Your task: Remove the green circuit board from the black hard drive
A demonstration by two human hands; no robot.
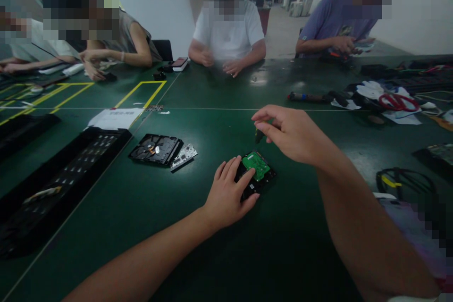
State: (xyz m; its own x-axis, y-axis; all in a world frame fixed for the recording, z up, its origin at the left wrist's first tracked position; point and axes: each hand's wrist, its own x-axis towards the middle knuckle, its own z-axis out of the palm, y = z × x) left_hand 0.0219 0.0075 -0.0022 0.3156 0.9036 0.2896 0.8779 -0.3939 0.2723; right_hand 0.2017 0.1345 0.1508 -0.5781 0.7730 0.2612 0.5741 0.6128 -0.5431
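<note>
A hard drive (271,175) with a green circuit board (255,165) facing up lies on the table in front of me. Across its left side and lower edge rests my left hand (228,191), fingers spread over the casing and holding it against the tabletop. Above the board's upper edge, my right hand (283,130) pinches a small screwdriver (260,136) with a dark handle, pointing down. Whether its tip touches the drive I cannot tell. To the left sit a second hard drive (154,148) and, against it, a loose grey circuit board (184,156).
A long black tray (67,181) stands at left, near a paper label (113,118). Right are a dark cylindrical tool (307,97), red-handled scissors (398,102), white gloves (370,89) and coiled black cable (405,181). Several people sit along the far side of the table (219,127).
</note>
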